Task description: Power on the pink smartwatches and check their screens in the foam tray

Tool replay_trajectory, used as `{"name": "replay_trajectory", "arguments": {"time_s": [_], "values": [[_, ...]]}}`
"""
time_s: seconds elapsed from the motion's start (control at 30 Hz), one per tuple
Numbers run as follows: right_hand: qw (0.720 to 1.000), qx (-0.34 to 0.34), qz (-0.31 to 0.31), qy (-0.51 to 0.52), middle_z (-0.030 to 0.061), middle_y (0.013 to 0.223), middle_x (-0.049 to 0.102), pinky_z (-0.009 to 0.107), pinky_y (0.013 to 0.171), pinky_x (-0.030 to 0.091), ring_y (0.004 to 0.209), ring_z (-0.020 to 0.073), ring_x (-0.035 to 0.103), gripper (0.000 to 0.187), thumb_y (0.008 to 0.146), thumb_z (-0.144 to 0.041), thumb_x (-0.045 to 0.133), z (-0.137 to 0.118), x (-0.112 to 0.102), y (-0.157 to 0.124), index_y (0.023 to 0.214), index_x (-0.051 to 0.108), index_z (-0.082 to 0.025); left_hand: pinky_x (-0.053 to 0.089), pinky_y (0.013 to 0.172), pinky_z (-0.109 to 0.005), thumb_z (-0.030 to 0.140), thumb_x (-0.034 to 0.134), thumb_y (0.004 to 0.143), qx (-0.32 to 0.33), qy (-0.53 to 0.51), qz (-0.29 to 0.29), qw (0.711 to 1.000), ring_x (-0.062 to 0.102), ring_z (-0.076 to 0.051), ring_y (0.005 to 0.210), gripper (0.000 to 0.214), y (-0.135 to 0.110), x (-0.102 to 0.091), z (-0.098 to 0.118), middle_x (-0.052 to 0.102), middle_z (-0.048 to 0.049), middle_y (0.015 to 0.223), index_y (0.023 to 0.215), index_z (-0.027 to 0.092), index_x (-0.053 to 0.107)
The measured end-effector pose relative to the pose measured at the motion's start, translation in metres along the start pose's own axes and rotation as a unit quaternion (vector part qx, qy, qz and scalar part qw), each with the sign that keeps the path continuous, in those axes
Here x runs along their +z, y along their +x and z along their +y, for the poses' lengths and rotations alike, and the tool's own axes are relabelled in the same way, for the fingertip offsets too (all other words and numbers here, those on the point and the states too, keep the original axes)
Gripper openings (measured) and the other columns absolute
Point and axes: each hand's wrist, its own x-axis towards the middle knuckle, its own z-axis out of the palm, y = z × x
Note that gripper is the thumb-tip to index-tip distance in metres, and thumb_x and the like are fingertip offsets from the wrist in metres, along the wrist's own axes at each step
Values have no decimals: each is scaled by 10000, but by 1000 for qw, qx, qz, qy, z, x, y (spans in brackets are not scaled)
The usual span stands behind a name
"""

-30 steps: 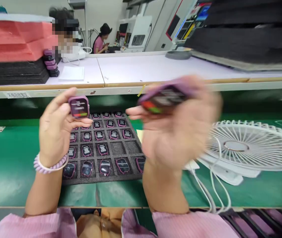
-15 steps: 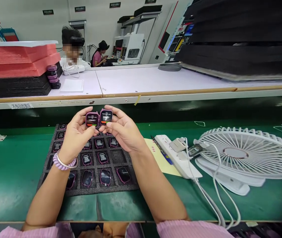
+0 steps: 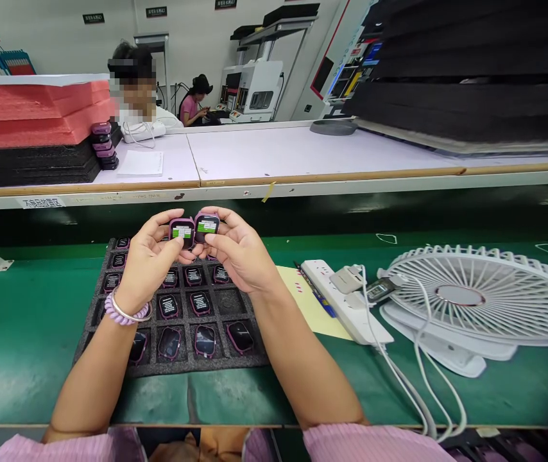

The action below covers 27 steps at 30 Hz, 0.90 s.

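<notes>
My left hand [image 3: 151, 263] is closed around a purple-framed smartwatch [image 3: 182, 232], its thumb resting on the lower part of the screen. A second purple smartwatch [image 3: 206, 226] is gripped by my right hand [image 3: 240, 253], the thumb at its lower edge. The two watches are side by side, nearly touching, with lit screens showing green and white areas. Under my hands lies a dark foam tray [image 3: 182, 369] whose compartments hold several more watches, some with white text on their screens, those in the front row dark. One compartment [image 3: 230, 301] at the right has no watch. My forearms hide part of the tray.
Right of the tray are yellow paper [image 3: 303, 301], pens [image 3: 319, 298], a white power strip [image 3: 346, 308] with cables, and a white fan [image 3: 476, 301]. A raised shelf [image 3: 274, 154] behind carries red foam [image 3: 38, 109] and black foam stacks [image 3: 466, 96]. Two people sit beyond.
Both watch screens have changed from dark displays with text and a red-green strip to green and white areas. My left thumb has moved up onto its watch's screen.
</notes>
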Motion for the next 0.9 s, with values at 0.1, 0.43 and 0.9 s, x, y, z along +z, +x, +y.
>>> {"name": "replay_trajectory", "arguments": {"time_s": [0.1,0.43,0.9], "values": [[1000,2,0,-2,1,967,683,274,626,579,650,126,657,432,803,-337,805,1,0,1,1152,574,-227,656,627,-231,239,714,820,3,4,-4,1000,719,-107,611,432,0,0,-1,729,-31,958,1236,167,623],[1000,-7,-2,-4,1,983,685,252,639,561,681,126,667,457,756,-245,778,2,0,0,1167,579,-224,657,638,-232,229,711,811,-1,11,3,1000,728,-110,633,456,0,0,-1,740,-43,1012,1256,167,630],[1000,-6,-9,-27,6,997,664,256,617,568,680,127,653,492,784,-365,849,4,1,-1,1169,567,-243,590,564,-188,235,778,776,18,29,-5,999,654,-82,581,427,1,-3,-4,714,-9,933,1182,200,649]]}}
